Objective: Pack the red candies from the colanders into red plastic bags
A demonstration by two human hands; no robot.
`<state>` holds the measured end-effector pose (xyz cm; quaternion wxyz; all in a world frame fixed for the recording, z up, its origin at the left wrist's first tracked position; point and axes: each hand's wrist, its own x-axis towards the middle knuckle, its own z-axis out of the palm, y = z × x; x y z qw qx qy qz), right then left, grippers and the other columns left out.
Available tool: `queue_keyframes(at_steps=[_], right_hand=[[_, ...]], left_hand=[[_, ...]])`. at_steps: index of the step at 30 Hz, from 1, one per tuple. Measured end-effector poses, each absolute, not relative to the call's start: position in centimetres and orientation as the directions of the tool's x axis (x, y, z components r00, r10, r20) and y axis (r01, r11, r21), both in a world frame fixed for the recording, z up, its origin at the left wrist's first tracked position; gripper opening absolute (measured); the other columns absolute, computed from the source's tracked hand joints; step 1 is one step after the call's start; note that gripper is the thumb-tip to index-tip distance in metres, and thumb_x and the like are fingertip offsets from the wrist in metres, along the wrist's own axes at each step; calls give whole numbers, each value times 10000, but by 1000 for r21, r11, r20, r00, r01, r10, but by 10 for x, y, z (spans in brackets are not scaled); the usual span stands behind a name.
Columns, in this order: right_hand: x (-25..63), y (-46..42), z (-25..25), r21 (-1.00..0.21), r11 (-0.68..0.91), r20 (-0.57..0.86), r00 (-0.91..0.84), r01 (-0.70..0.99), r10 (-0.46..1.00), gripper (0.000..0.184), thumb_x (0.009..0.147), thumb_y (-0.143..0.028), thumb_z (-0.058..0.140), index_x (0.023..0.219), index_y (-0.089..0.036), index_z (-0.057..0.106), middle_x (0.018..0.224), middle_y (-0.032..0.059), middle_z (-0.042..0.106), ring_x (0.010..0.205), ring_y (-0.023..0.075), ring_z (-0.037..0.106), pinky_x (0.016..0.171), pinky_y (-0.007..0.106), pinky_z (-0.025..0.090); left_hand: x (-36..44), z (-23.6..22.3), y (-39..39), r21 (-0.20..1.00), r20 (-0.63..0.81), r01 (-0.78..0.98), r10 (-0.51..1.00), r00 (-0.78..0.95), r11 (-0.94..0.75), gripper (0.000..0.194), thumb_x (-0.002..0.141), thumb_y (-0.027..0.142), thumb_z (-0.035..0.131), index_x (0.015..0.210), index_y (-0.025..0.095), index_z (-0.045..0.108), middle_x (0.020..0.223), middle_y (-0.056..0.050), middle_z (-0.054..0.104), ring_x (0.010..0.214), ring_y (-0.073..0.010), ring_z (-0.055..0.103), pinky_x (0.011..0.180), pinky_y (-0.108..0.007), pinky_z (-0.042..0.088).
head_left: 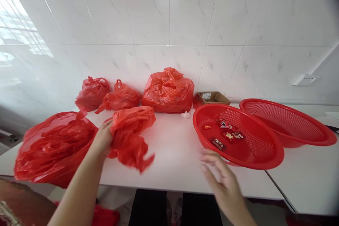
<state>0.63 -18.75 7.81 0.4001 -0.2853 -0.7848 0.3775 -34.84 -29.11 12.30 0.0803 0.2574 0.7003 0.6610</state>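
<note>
My left hand (104, 136) is closed around a crumpled red plastic bag (129, 134), which hangs over the white table (164, 162). My right hand (218, 174) has its fingers apart with nothing in them, just in front of a red plastic basket (254, 148). Inside that basket lie several small wrapped snack packets (229, 136), mostly dark red. To the left of my left hand sits a large red bag (55, 144) stuffed with more crumpled red plastic.
Along the tiled wall stand a big full red bag (169, 93) and two smaller red bags (122, 97). An open cardboard box (214, 97) sits behind the basket. A second red basket (291, 123) is at the right. A crumpled white scrap (185, 114) lies mid-table.
</note>
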Motion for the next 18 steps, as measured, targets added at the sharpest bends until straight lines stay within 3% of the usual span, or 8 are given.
queue_keyframes(at_steps=[4,7,9,11,13,15,16,18], right_hand=[[-65,-213,66,-936,350,201,-784,23,588,519,892,-438,579,1375,-317,428,1425,80,468,1250,243,525,950,393,522],[-109,-219,37,-892,440,175,-822,101,542,872,743,-481,741,1475,-310,299,1509,108,352,1340,306,420,1017,478,457],[-128,-216,15,-806,563,185,-825,183,533,990,667,-468,805,1489,-264,291,1507,142,348,1362,336,376,1064,531,387],[-136,-211,-3,-707,668,211,-833,231,512,930,671,-430,812,1457,-213,364,1473,161,399,1349,342,381,1090,544,339],[-134,-213,-16,-657,715,276,-807,238,522,662,765,-362,739,1355,-184,497,1409,151,479,1312,309,423,1101,501,332],[-129,-228,-30,-657,733,327,-808,179,490,394,847,-302,631,1228,-205,600,1331,115,548,1265,259,471,1083,430,366],[-127,-241,-39,-657,744,324,-845,122,425,311,864,-289,595,1167,-234,636,1286,89,580,1238,238,495,1064,404,388],[-126,-272,-64,-633,774,223,-965,-35,139,230,842,-310,605,1060,-305,680,1190,30,638,1197,225,530,1033,398,414]], left_hand=[[-294,89,-285,987,151,105,504,-851,-120,347,676,513,660,657,183,555,546,-6,544,527,-163,532,487,-286,437],[-270,70,-265,981,164,93,467,-869,-171,317,754,510,579,787,195,568,647,-10,581,566,-161,550,527,-296,464],[-270,63,-253,978,189,130,429,-883,-163,292,784,494,542,789,201,548,661,-7,567,581,-161,544,545,-301,466],[-282,58,-247,973,229,200,372,-899,-116,279,817,474,495,751,203,514,654,-9,541,591,-164,536,558,-305,461],[-303,56,-248,955,289,294,286,-913,-29,276,873,436,406,762,201,501,720,-33,554,688,-186,568,628,-323,475],[-326,54,-256,918,357,383,202,-912,106,240,906,366,368,849,188,519,906,-81,587,927,-228,580,788,-363,478],[-337,52,-261,891,383,414,183,-905,186,203,905,333,396,903,180,530,1018,-104,582,1064,-250,542,879,-387,452],[-355,45,-270,826,388,448,230,-892,344,158,874,293,517,958,166,561,1141,-121,564,1206,-279,463,985,-431,394]])
